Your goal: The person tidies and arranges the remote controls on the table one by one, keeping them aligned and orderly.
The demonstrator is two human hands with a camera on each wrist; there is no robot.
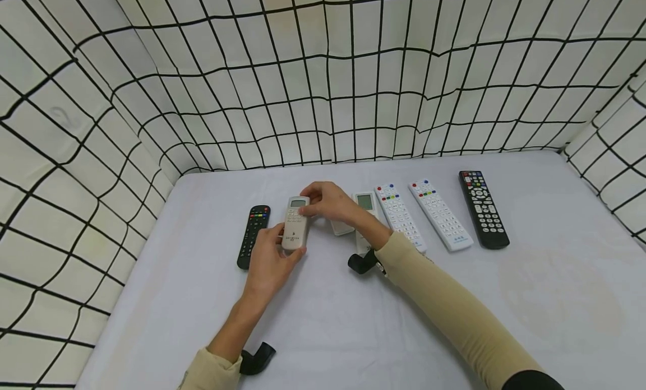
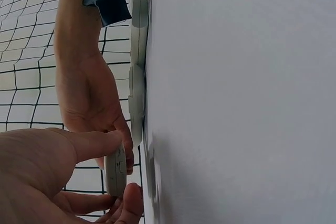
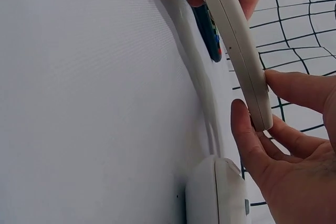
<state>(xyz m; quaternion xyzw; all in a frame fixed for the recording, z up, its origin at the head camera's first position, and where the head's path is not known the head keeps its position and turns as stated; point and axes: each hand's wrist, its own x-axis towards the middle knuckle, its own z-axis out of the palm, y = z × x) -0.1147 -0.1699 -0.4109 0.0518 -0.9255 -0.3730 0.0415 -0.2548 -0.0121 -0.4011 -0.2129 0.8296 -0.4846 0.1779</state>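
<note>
A beige air-conditioner remote (image 1: 295,227) with a small display at its top is held slightly above the white table. My left hand (image 1: 267,267) grips its lower end, thumb and fingers on opposite sides. At the display end, my right hand (image 1: 330,202) pinches it between thumb and fingers. In the right wrist view the remote (image 3: 239,51) shows edge-on, raised off the cloth. Just left of it lies a black remote (image 1: 250,238) with coloured buttons. Under the right wrist, a white remote with a display (image 1: 364,202) is partly covered, beside another pale remote (image 1: 341,228).
Two white remotes with coloured buttons, one near (image 1: 398,210) and one farther right (image 1: 440,213), lie right of the hands. A larger black remote (image 1: 483,209) lies beyond them. White walls with black netting (image 1: 328,93) enclose the table (image 1: 323,323) at the back and sides.
</note>
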